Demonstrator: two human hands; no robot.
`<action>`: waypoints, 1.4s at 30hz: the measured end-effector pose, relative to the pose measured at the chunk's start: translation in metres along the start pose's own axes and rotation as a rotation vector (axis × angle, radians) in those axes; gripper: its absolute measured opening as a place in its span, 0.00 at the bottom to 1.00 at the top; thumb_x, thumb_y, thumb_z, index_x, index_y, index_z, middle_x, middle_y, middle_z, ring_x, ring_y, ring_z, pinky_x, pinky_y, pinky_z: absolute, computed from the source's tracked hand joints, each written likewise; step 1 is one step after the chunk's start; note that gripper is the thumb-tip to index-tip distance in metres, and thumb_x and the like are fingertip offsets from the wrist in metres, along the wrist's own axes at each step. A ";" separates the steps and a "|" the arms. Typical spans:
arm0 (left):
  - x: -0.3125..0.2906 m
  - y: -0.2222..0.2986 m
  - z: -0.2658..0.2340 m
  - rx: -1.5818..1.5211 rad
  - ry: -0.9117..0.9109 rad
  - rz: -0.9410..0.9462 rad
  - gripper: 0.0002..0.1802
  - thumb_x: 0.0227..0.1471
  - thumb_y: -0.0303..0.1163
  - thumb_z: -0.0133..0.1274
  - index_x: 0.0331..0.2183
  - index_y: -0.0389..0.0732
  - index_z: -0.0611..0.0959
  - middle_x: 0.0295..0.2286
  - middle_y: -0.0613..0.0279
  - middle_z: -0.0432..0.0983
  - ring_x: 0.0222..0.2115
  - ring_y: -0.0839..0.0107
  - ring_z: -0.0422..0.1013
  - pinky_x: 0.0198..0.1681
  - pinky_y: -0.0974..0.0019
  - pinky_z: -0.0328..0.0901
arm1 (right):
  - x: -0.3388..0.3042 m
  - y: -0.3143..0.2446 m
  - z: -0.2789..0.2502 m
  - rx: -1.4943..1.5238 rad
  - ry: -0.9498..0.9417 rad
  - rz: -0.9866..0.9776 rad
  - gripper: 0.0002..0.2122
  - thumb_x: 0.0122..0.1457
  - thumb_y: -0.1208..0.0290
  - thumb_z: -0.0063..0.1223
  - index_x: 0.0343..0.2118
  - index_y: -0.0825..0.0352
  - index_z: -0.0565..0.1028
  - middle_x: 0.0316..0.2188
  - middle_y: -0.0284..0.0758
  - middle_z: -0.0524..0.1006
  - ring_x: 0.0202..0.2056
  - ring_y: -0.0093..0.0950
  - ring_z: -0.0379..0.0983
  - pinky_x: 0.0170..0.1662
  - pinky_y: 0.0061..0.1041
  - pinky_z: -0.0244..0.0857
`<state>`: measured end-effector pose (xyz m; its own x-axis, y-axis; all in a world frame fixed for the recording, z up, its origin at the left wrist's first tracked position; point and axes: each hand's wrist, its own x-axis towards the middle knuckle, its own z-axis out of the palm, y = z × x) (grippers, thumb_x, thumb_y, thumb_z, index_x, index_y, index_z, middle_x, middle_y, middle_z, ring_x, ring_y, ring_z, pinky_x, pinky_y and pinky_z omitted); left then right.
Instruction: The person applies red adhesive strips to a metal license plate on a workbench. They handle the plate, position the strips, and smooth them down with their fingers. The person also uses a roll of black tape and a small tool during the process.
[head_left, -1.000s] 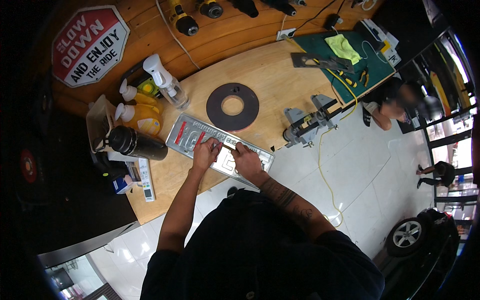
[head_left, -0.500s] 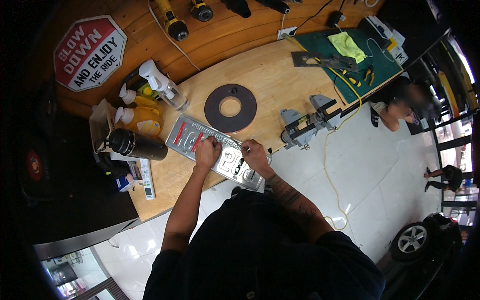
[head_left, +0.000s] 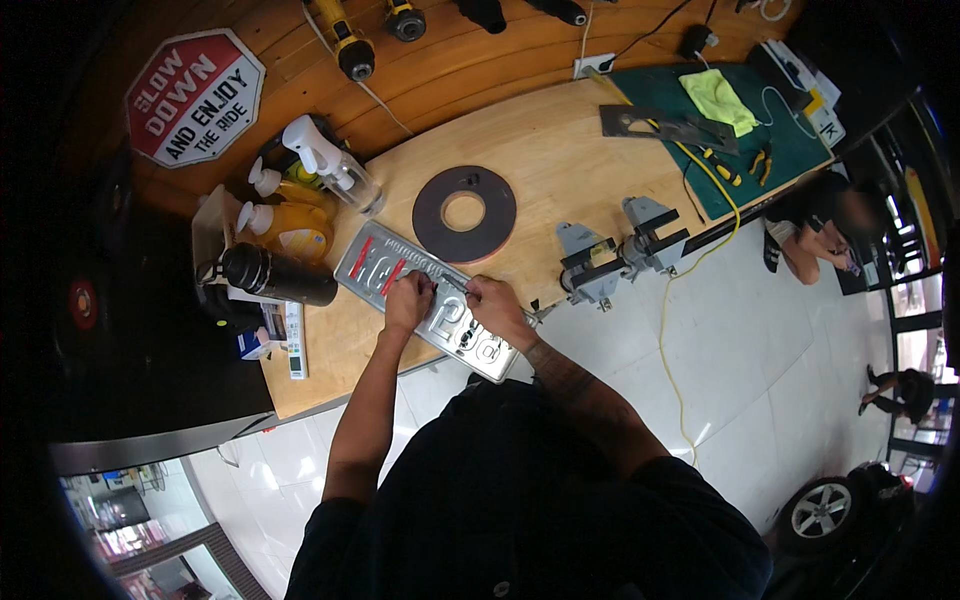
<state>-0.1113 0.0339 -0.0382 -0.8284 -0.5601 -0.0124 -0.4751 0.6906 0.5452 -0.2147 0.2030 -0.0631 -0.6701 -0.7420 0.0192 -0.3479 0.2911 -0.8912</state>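
Note:
A silver embossed metal plate (head_left: 486, 356), like a licence plate, lies aslant over the bench's front edge. Two red strips (head_left: 361, 258) sit on its left part, and small dark pieces lie near its right end. My left hand (head_left: 408, 302) rests on the plate's middle with fingers pinched; what they hold is too small to make out. My right hand (head_left: 496, 308) is closed on a thin dark strip-like piece (head_left: 454, 284) that points toward my left hand. Just beyond the plate lies a wide roll of dark tape (head_left: 432, 212).
A grey bench vise (head_left: 620, 255) stands to the right. At left are a black bottle (head_left: 278, 275), yellow pump bottles (head_left: 300, 232) and a clear spray bottle (head_left: 352, 185). A green mat (head_left: 745, 125) holds pliers and a cloth. A yellow cord (head_left: 661, 340) trails down. Another person crouches at right.
My right hand has moved left along the plate, closer to my left hand, and the thin dark piece now shows at its fingers. The view has shifted slightly.

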 end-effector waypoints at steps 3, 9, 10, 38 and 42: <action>-0.005 -0.010 0.001 -0.112 0.007 -0.012 0.07 0.48 0.28 0.55 0.28 0.34 0.81 0.20 0.46 0.76 0.22 0.53 0.75 0.28 0.55 0.67 | 0.007 -0.004 0.000 -0.074 -0.032 -0.053 0.08 0.52 0.75 0.54 0.35 0.69 0.78 0.30 0.45 0.80 0.33 0.41 0.78 0.37 0.35 0.71; -0.016 -0.021 0.003 -0.379 -0.030 -0.065 0.03 0.50 0.20 0.52 0.25 0.34 0.79 0.14 0.68 0.68 0.12 0.81 0.63 0.14 0.71 0.56 | 0.010 -0.010 0.001 -0.067 -0.053 -0.046 0.06 0.48 0.73 0.54 0.28 0.69 0.79 0.27 0.48 0.78 0.33 0.45 0.76 0.38 0.41 0.69; -0.016 -0.022 0.003 -0.401 -0.037 -0.070 0.03 0.50 0.20 0.52 0.26 0.34 0.79 0.14 0.68 0.68 0.11 0.81 0.62 0.14 0.71 0.56 | 0.010 -0.011 0.001 -0.087 -0.050 -0.055 0.07 0.48 0.74 0.55 0.28 0.69 0.79 0.27 0.48 0.78 0.33 0.45 0.76 0.39 0.41 0.69; -0.002 -0.032 -0.007 -0.468 -0.277 -0.029 0.19 0.45 0.19 0.54 0.44 0.36 0.80 0.16 0.67 0.67 0.17 0.78 0.64 0.20 0.70 0.60 | 0.002 -0.026 0.027 -0.319 0.044 -0.075 0.04 0.48 0.78 0.52 0.26 0.71 0.77 0.24 0.49 0.77 0.29 0.48 0.75 0.36 0.42 0.70; 0.002 -0.033 -0.008 -0.469 -0.330 -0.023 0.20 0.45 0.19 0.55 0.44 0.37 0.79 0.17 0.66 0.68 0.17 0.78 0.64 0.21 0.70 0.61 | 0.003 -0.026 0.023 -0.314 0.044 -0.107 0.04 0.47 0.78 0.52 0.26 0.71 0.76 0.24 0.49 0.77 0.30 0.48 0.74 0.36 0.41 0.70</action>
<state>-0.0951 0.0063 -0.0492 -0.9039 -0.3480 -0.2486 -0.3738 0.3606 0.8545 -0.1921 0.1795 -0.0502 -0.6443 -0.7535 0.1307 -0.5981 0.3900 -0.7002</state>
